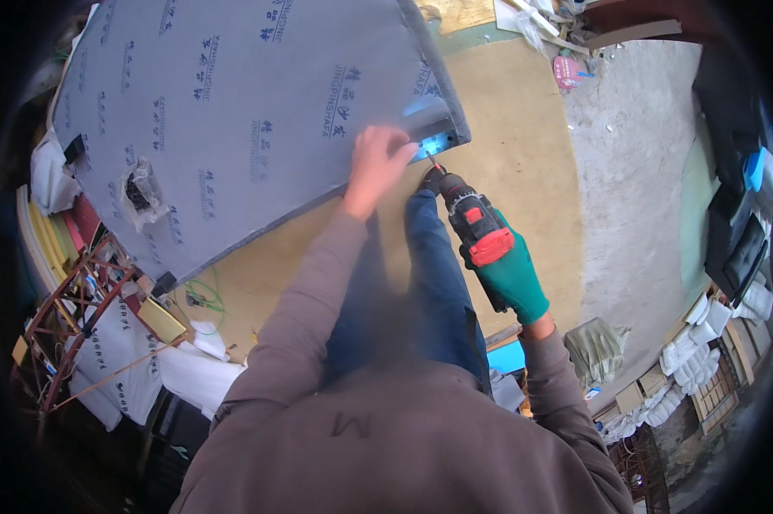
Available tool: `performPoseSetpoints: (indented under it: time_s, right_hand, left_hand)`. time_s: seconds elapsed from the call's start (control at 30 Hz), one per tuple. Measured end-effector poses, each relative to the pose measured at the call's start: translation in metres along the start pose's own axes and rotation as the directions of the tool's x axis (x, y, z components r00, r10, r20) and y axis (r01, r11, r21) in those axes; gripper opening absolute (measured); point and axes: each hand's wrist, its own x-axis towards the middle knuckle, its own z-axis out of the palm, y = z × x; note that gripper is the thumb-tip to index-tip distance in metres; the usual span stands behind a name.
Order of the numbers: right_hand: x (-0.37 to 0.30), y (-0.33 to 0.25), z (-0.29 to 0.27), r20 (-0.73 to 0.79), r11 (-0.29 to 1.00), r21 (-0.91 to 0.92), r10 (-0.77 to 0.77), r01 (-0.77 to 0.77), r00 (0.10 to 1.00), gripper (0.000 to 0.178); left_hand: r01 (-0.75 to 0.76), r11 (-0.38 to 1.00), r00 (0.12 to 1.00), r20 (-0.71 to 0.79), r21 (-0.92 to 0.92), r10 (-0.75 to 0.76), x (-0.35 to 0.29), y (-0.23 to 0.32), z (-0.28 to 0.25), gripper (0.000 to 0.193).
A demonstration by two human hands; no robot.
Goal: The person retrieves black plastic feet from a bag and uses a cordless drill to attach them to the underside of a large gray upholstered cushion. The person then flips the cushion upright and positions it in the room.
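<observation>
My right hand (pixel 515 272), in a green glove, is wrapped round the grip of a black and red power drill (pixel 467 208). The drill's bit points up and left at a shiny metal corner plate (pixel 439 142) with dark holes. That plate lies at the near right corner of a large panel covered in grey printed fabric (pixel 232 103), apparently the underside of a sofa. Beside the plate, my bare left hand (pixel 378 169) is closed, thumb and fingers drawn together over the fabric. Whatever it pinches is hidden, and its fingers are slightly blurred.
On the panel lies a clear plastic bag of dark parts (pixel 144 195). Black feet (pixel 163 284) sit at its edge. A tan sheet (pixel 515 128) covers the floor below. A red metal frame (pixel 65 330) stands at left, and black cushioned pieces (pixel 736 257) at right.
</observation>
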Motion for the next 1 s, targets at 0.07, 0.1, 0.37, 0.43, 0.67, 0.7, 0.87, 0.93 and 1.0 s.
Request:
performPoseSetpoints:
  time_s: [0.07,0.1,0.37,0.43,0.67,0.7,0.87,0.93,1.0]
  right_hand:
    - [0.005,0.0,0.004,0.004,1.0,-0.018,0.017,-0.017,1.0,0.068]
    - [0.009,0.001,0.005,0.013,0.999,-0.03,0.03,-0.03,0.999,0.067]
    - [0.023,-0.019,0.017,-0.045,0.99,-0.109,-0.101,0.095,0.994,0.027]
    - [0.025,-0.037,0.01,-0.001,0.992,-0.106,-0.067,0.066,0.998,0.026]
    - [0.053,-0.075,-0.003,0.135,0.901,-0.413,-0.084,0.133,0.987,0.044]
    - [0.057,-0.074,-0.002,0.137,0.887,-0.433,-0.111,0.161,0.984,0.044]
    - [0.068,-0.063,-0.008,0.157,0.846,-0.499,-0.126,0.188,0.98,0.044]
    - [0.073,-0.061,-0.01,0.169,0.843,-0.483,-0.174,0.236,0.97,0.045]
    - [0.076,-0.059,-0.012,0.181,0.845,-0.485,-0.154,0.224,0.971,0.045]
  left_hand:
    - [-0.02,1.0,0.999,0.047,-0.01,0.02,-0.011,-0.006,-0.005,0.035]
    - [-0.046,0.999,0.998,0.051,-0.002,0.046,-0.016,-0.009,-0.006,0.037]
    - [-0.036,0.996,0.999,0.035,-0.08,0.039,-0.024,-0.013,-0.006,0.039]
    - [-0.036,0.993,0.999,0.032,-0.111,0.04,-0.021,-0.012,-0.007,0.039]
    - [0.036,0.986,0.999,0.042,-0.166,-0.029,-0.018,-0.012,-0.006,0.036]
    - [0.039,0.988,0.999,0.04,-0.151,-0.034,-0.018,-0.012,-0.005,0.036]
    - [0.038,0.991,0.999,0.002,-0.131,-0.038,-0.018,-0.011,-0.003,0.035]
    - [0.05,0.992,0.999,0.021,-0.115,-0.048,-0.018,-0.012,-0.003,0.036]
    - [0.052,0.989,0.998,0.028,-0.135,-0.049,-0.017,-0.013,-0.003,0.036]
